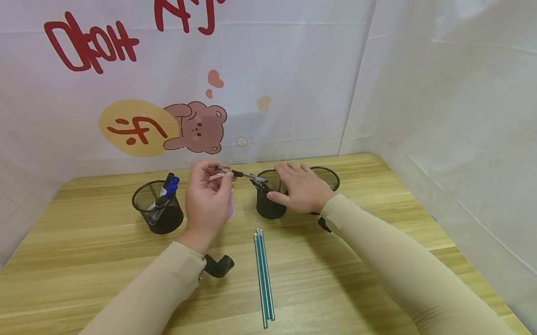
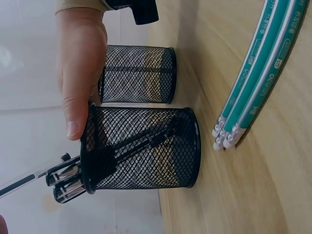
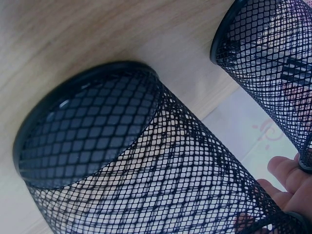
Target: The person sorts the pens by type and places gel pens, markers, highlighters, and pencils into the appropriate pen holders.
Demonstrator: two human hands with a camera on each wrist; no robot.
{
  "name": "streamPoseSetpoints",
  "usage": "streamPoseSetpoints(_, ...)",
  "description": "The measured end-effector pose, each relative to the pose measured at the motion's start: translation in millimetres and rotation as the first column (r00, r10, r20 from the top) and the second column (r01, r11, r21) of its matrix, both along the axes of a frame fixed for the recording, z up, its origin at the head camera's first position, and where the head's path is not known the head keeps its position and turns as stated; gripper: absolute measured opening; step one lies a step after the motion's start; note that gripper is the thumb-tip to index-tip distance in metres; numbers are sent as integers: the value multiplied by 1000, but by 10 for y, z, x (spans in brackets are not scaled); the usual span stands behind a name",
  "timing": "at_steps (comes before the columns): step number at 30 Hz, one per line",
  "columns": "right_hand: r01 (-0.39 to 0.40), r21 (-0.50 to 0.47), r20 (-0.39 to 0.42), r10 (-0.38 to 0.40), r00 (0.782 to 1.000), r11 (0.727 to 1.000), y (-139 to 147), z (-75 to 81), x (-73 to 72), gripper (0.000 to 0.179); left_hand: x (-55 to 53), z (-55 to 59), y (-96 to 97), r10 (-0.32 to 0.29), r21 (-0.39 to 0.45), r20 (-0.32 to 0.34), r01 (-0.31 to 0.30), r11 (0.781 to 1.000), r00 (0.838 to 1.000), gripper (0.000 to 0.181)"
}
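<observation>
My left hand [image 1: 209, 199] pinches a clear-barrelled pen [image 1: 237, 173] with a black grip, which points right toward the rim of the middle black mesh pen cup [image 1: 271, 207]. That cup stands upright with black pens [image 2: 68, 183] leaning in it, their ends past the rim. My right hand [image 1: 303, 188] rests on the cup's rim, thumb on the near side and fingers stretched out toward the back. Under the right hand and wrist is another mesh cup [image 3: 97, 131], partly hidden; no pens show inside it in the right wrist view.
At the left, a third mesh cup [image 1: 165, 221] holds blue and black markers [image 1: 170, 188]. Something pink [image 1: 231, 205] shows behind my left hand, mostly hidden. Green pencils [image 1: 263, 278] lie side by side on the wooden table [image 1: 341, 296]. White printed cloth [image 1: 280, 59] hangs behind.
</observation>
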State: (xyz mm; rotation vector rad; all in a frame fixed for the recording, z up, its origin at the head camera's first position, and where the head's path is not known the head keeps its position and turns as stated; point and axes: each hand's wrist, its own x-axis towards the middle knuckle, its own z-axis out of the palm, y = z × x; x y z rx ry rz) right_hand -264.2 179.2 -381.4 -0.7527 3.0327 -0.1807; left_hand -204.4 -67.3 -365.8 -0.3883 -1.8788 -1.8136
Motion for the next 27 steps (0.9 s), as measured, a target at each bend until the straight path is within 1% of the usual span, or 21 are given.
streamPoseSetpoints(4,-3,-3,-4,3,1000,1000,5,-12,-9,94,-6,-21,29,21,-35,7,-20,999,1000,28)
streamPoseSetpoints(12,-1,2,-9,1,1000,1000,3,-13,0,93,-47,-89,92,30,-73,7,-29,997,1000,27)
streamPoseSetpoints(16,2,3,-8,-2,1000,1000,-4,2,11,92,-53,-102,130,24,-83,12,-23,996,1000,27)
streamPoseSetpoints(23,-3,4,-13,3,1000,1000,-9,20,21,92,-70,-132,189,23,-111,45,-18,994,999,25)
streamPoseSetpoints(27,-5,2,-15,5,1000,1000,-12,26,23,91,-87,-153,216,24,-125,44,-19,992,999,23)
